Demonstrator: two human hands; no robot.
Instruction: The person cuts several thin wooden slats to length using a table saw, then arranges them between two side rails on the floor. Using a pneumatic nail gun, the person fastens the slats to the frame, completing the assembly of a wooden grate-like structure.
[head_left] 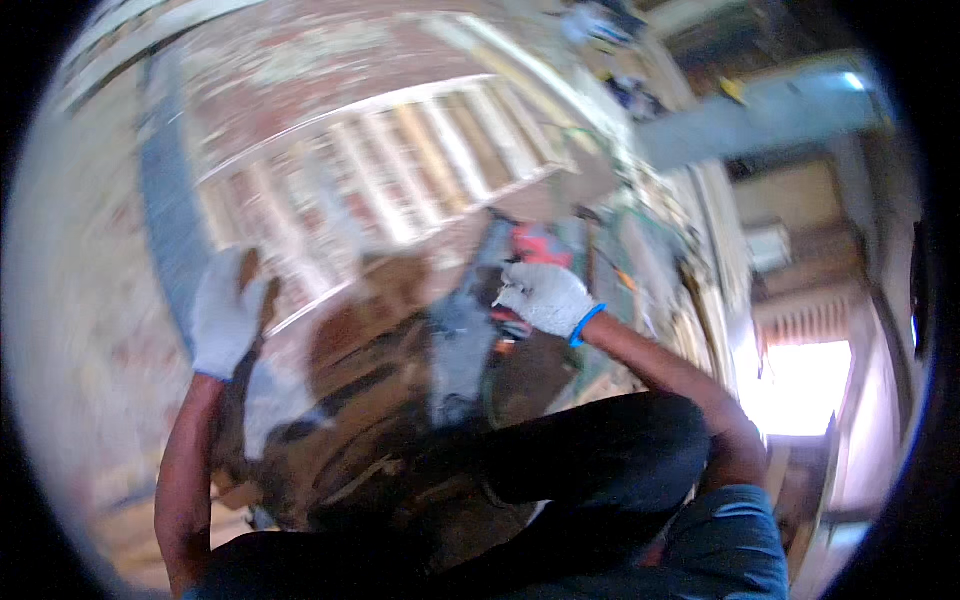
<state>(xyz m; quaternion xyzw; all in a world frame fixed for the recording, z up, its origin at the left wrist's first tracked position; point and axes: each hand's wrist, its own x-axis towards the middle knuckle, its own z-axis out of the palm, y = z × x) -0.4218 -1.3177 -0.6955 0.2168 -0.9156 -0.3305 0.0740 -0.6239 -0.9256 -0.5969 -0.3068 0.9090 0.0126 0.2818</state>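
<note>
Your gloved left hand (pixel 222 318) spreads beside a slatted wooden frame (pixel 402 172); your right hand (pixel 545 298) curls around a red tool (pixel 541 246).

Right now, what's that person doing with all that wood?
The person's gloved left hand is by the near left corner of a slatted wooden frame. The gloved right hand is curled by what looks like a red tool. Blur hides whether either hand grips anything.
</note>
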